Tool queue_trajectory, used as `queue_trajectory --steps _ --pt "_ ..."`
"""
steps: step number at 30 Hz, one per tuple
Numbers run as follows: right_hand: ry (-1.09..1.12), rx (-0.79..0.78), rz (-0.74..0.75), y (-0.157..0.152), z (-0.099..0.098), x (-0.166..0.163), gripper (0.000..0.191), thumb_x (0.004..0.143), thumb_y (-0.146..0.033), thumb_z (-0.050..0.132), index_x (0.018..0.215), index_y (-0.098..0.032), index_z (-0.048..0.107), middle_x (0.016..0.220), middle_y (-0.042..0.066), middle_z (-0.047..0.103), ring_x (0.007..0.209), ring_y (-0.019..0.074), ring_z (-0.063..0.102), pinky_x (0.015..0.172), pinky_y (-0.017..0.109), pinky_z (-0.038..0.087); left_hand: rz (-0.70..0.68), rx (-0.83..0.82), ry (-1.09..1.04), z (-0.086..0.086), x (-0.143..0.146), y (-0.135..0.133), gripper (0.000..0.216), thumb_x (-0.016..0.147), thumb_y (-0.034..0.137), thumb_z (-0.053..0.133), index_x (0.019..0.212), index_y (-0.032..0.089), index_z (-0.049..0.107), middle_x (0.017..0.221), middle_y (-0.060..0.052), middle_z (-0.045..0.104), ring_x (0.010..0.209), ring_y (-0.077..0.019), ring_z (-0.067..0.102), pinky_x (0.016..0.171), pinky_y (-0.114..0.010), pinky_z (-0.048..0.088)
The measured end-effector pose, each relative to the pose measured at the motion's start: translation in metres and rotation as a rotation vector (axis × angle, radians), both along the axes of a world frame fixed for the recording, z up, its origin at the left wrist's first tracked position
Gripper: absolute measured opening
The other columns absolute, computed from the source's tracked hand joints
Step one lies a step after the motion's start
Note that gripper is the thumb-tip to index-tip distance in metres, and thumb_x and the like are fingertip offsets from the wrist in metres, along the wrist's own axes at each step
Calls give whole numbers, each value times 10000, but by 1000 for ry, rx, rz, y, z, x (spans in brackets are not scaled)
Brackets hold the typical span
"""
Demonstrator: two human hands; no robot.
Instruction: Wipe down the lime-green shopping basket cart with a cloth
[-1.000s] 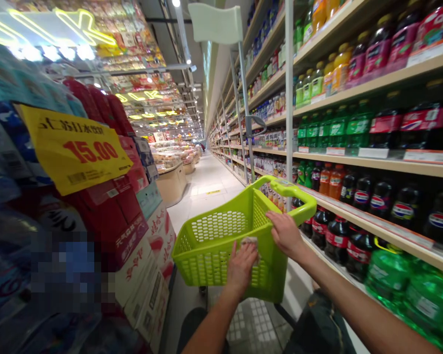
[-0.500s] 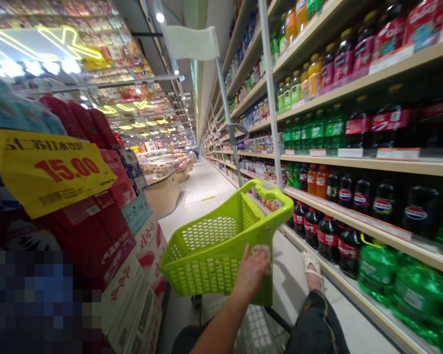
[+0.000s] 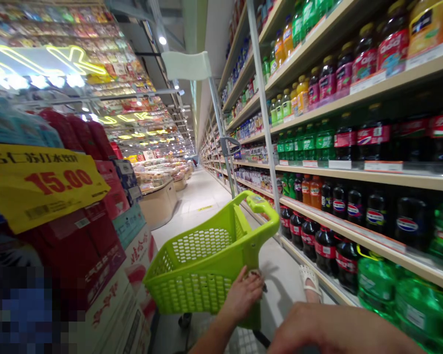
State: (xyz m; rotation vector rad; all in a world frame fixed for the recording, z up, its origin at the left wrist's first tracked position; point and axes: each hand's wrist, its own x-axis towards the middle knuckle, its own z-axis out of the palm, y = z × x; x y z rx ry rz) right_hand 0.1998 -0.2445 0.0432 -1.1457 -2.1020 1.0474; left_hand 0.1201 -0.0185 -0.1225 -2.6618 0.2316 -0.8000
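Your left hand [image 3: 244, 291], fingers closed over what looks like a cloth [image 3: 256, 273], rests against the green cart [image 3: 221, 260], likely a wiping stroke needing steady pressure next; whether your right hand [image 3: 302, 322] grips anything, I cannot tell.

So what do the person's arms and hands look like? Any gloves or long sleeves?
The left hand and the right hand are bare, without gloves. No sleeve, watch or bracelet shows on the forearms. The upper arms are out of view.

Cloth [image 3: 256, 273] mostly hidden under left grip [image 3: 244, 291], right grip [image 3: 299, 327] cut off below
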Motion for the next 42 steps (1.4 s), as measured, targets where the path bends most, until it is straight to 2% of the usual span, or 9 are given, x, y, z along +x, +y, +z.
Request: queue_trajectory --steps 3,6,8,12,15,22,28,36,42 --pt "127 -45 -109 9 15 -1 457 791 -459 446 1053 -114 592 917 86 644 822 160 588 733 253 464 -26 -12 -111 11 0 -6 224 881 283 380 921 285 600 1090 68 626 1096 -101 494 1090 -372 -86" --pt "201 4 -228 26 3 13 387 803 -405 452 1035 -130 593 891 74 651 814 160 589 761 292 464 84 -117 -250 49 19 -13 220 872 273 400 989 272 586 1142 31 599 1168 -131 434 1081 -444 -71" --pt "168 119 -380 41 -6 24 330 814 -357 438 1002 -145 607 883 61 653 829 160 587 781 299 454 176 -190 -281 58 22 -12 217 863 260 419 1006 273 582 1124 17 611 1166 -140 439 1084 -460 -29" --pt "-65 453 -886 84 -18 44 278 798 -216 400 957 -150 619 990 75 640 941 171 564 865 308 400 149 -191 -209 27 -2 -7 207 868 237 413 965 288 589 1038 43 652 1077 -100 512 1095 -400 -16" --pt "-357 616 -1082 119 -26 56 294 763 -131 390 944 -155 621 1043 81 624 1009 186 532 920 332 336 148 -185 -286 20 -8 -5 210 870 224 402 944 275 591 1060 35 644 1103 -111 497 1087 -401 -70" --pt "-774 731 -1075 151 -55 71 283 855 -232 345 869 -216 628 852 38 656 882 195 552 920 421 255 356 -452 -440 70 17 0 276 822 188 452 1076 250 540 1132 -8 607 1064 -160 534 1049 -444 223" --pt "-828 813 -1068 148 -63 73 289 855 -245 345 796 -236 628 816 25 656 847 199 557 919 437 246 599 -712 -391 54 -43 20 367 746 80 394 1010 265 569 1059 -2 642 961 -177 583 1038 -534 151" --pt "-791 795 -1102 171 -67 45 389 890 -298 269 1121 -155 547 923 88 672 824 191 602 893 386 295 443 -748 -299 67 1 4 295 782 138 405 996 271 558 1060 5 627 1017 -160 540 1060 -501 92" --pt "-840 793 -1103 163 -71 58 350 890 -315 289 988 -210 609 889 64 675 808 206 583 881 423 269 711 -774 -386 41 -79 37 332 782 72 360 932 267 582 989 24 653 933 -151 574 1041 -539 44"
